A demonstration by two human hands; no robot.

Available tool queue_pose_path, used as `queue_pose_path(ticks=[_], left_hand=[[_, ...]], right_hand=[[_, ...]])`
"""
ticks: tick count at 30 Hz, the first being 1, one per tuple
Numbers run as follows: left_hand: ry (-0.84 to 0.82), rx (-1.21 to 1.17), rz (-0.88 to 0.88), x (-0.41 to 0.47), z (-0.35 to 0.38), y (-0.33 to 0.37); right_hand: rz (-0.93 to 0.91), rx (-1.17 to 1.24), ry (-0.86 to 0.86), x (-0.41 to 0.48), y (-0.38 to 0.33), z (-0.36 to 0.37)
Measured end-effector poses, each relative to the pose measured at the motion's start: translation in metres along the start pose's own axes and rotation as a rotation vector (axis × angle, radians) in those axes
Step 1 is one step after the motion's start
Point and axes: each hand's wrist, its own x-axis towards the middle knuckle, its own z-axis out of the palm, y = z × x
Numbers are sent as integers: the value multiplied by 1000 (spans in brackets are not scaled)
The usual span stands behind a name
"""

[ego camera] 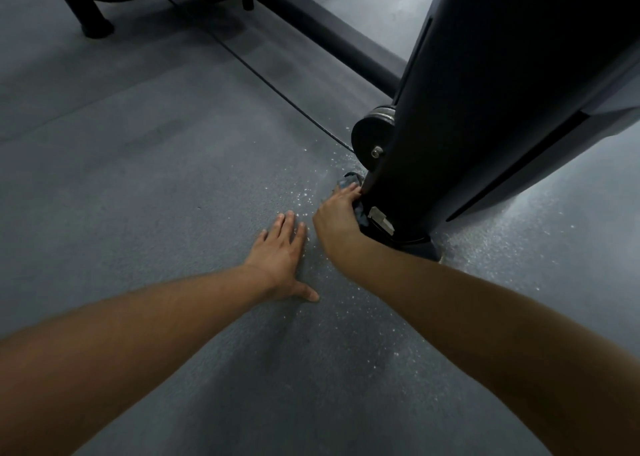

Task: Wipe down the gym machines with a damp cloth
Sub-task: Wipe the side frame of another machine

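Note:
A tall black gym machine column (485, 92) rises from the grey rubber floor at the right. My right hand (337, 213) grips a dark grey cloth (349, 179) and presses it against the column's foot, beside a black pulley wheel (369, 140). Most of the cloth is hidden under the hand. My left hand (282, 251) lies flat on the floor just left of it, fingers straight and spread, holding nothing.
A thin black cable (256, 71) runs across the floor from the pulley toward a second black machine base (93, 15) at the top left. A thick black floor bar (332, 40) joins the column. White specks dot the floor (138, 196) around my hands.

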Motion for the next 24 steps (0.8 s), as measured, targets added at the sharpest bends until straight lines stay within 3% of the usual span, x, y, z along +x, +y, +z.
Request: queue_pose_path(ticks=[11, 16, 19, 24], left_hand=[[11, -14, -2, -4, 3, -1], [4, 6, -11, -3, 2, 1], [10, -1, -1, -4, 4, -1], [7, 1, 15, -4, 3, -3]], right_hand=[[110, 127, -89, 20, 23, -14], [17, 21, 119, -22, 20, 9], [18, -37, 100, -17, 29, 4], [68, 262, -51, 18, 54, -23]])
